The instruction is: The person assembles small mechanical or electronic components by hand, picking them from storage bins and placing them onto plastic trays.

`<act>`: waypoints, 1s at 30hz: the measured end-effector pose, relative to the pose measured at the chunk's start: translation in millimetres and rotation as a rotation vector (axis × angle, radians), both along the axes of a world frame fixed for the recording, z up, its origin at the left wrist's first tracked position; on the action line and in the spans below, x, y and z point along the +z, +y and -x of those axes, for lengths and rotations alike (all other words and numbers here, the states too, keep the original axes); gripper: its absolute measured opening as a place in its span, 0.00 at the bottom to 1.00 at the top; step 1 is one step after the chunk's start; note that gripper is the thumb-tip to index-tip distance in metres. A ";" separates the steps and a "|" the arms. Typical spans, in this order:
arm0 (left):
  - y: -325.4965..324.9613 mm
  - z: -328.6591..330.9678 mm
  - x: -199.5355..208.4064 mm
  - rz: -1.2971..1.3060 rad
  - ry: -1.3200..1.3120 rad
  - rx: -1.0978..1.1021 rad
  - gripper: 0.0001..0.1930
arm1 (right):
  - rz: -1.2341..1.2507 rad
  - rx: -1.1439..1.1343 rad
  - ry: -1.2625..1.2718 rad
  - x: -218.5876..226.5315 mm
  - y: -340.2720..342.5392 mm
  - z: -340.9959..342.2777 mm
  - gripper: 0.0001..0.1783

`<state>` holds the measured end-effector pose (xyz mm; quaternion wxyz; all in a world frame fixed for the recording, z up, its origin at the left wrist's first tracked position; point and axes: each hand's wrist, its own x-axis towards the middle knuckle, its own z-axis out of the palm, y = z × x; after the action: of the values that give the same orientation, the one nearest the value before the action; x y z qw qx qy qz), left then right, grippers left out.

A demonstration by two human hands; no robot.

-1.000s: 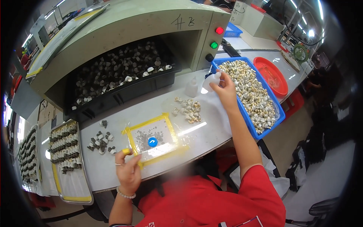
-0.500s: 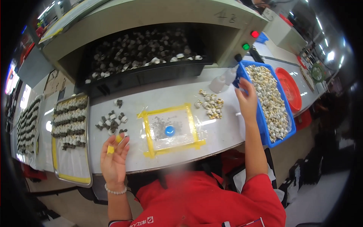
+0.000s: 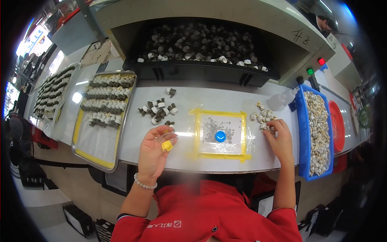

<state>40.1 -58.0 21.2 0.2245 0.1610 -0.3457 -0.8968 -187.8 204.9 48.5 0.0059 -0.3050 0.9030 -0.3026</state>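
My left hand (image 3: 154,151) is palm up with loosely curved fingers apart, yellow wraps on the fingers and a beaded bracelet at the wrist. Nothing shows clearly in its grasp. Beyond its fingertips lies a loose pile of small white-and-dark-grey parts (image 3: 158,109). My right hand (image 3: 281,141) reaches down into a small heap of white-and-yellowish parts (image 3: 262,116), thumb and fingers closing around one at the near edge. Between my hands, a blue round cap (image 3: 220,136) sits on a clear sheet (image 3: 205,147) framed with yellow tape and marked with grey spots.
A blue bin (image 3: 303,137) full of yellowish-white parts stands right, a red basin (image 3: 337,125) beyond it. A translucent bottle (image 3: 276,102) is near the bin. Behind, a black tray (image 3: 193,72) of parts sits inside a machine housing. Left, a metal tray (image 3: 117,155) holds rows of parts.
My right hand has moved from beside the blue bin and bottle to the small yellowish heap. The view has shifted, and my left hand stays near the grey-and-white pile.
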 end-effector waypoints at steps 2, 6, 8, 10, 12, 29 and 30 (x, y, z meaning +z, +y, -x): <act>-7.6 -5.1 -8.3 0.257 0.016 0.157 0.15 | 0.007 0.016 0.002 -0.7 1.2 0.7 0.11; -25.7 -15.6 -13.7 0.654 -0.326 0.182 0.12 | 0.009 0.010 0.129 -5.9 4.0 3.5 0.11; -21.8 -6.2 -3.8 0.894 -0.468 0.175 0.13 | 0.004 0.016 0.182 -6.8 4.9 3.5 0.11; -18.4 4.0 4.1 1.130 -0.592 0.156 0.14 | 0.029 0.001 0.200 -7.1 6.1 3.5 0.10; -13.8 15.8 6.8 1.656 -0.531 0.171 0.18 | 0.067 0.007 0.212 -10.2 4.0 -0.1 0.10; -11.9 23.4 8.6 1.752 -0.482 0.048 0.16 | -0.008 0.173 0.277 -13.5 -0.5 -4.4 0.12; -10.7 25.1 10.2 1.764 -0.481 0.054 0.15 | -0.034 0.185 0.298 -16.6 -1.4 -3.3 0.12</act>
<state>15.0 -68.7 31.5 0.2089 0.1216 -0.9391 -0.2441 -184.5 203.4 31.9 -0.0948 -0.4280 0.8669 -0.2371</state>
